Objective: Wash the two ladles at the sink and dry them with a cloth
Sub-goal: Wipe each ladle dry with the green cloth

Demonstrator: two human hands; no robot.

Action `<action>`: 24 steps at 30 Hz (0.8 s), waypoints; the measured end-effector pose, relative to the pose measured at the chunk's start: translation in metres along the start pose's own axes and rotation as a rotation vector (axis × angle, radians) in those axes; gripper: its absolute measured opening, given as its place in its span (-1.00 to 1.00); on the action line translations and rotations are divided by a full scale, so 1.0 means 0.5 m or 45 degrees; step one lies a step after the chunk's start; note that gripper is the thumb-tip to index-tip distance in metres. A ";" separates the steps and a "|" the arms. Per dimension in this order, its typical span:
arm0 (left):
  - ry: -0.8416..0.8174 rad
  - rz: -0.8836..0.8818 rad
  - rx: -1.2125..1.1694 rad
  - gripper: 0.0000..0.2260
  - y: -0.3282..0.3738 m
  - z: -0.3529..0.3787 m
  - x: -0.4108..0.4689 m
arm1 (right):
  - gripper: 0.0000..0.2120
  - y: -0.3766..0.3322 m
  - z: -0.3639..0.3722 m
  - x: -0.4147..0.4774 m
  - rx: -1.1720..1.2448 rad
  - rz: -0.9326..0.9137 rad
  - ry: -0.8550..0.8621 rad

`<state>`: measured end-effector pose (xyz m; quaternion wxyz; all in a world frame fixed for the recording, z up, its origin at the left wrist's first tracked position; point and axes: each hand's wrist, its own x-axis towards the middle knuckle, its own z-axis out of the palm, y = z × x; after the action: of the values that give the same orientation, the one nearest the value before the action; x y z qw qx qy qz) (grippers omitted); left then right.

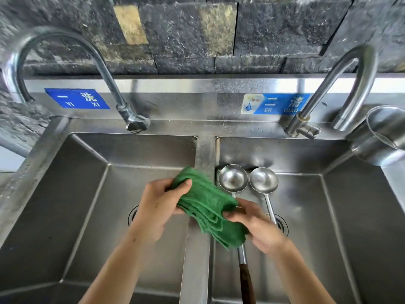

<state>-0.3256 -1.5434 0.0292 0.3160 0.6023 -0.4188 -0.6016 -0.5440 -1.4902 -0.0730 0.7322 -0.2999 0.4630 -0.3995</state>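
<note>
Left hand (157,207), right hand (257,227) grip cloth (208,202); ladles (233,177) beneath (right basin (350,216)).

Bright, even, cool light fills the scene. The steel sink (203,148) shows soft glare along its back rim, and only weak shadows lie in its basins. The middle of the sink is sharp; left of it the tap (65,38) and the wall (13,119) look blurred and bent.

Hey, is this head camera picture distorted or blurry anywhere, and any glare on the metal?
Head view: fisheye bend bows the stainless steel double sink towards the edges; soft glare on both round steel ladles; corners smear slightly; the folded green cloth is sharp.
</note>
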 end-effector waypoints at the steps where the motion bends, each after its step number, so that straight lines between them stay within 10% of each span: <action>1: 0.030 -0.081 -0.108 -0.84 -0.029 -0.018 0.011 | -0.64 0.001 -0.002 0.008 -0.049 0.018 0.111; 8: 0.141 -0.496 -0.172 -0.86 -0.231 -0.043 0.033 | -0.86 0.054 -0.017 0.035 -0.729 0.250 0.497; 15: 0.166 -0.457 -0.016 -0.87 -0.251 -0.047 0.071 | -0.86 0.067 -0.022 0.048 -0.912 0.264 0.510; 20: 0.519 0.127 0.761 -0.58 -0.213 -0.025 0.033 | -0.67 0.088 -0.058 0.010 -0.904 0.269 0.525; 24: 0.401 0.636 0.538 -0.78 -0.144 0.100 0.012 | -0.76 0.113 -0.164 -0.060 -1.196 0.427 0.907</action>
<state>-0.3667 -1.5099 -0.0412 0.3825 0.6188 -0.6143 -0.3059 -0.6093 -1.4419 -0.1376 0.3749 -0.3616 0.8468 -0.1076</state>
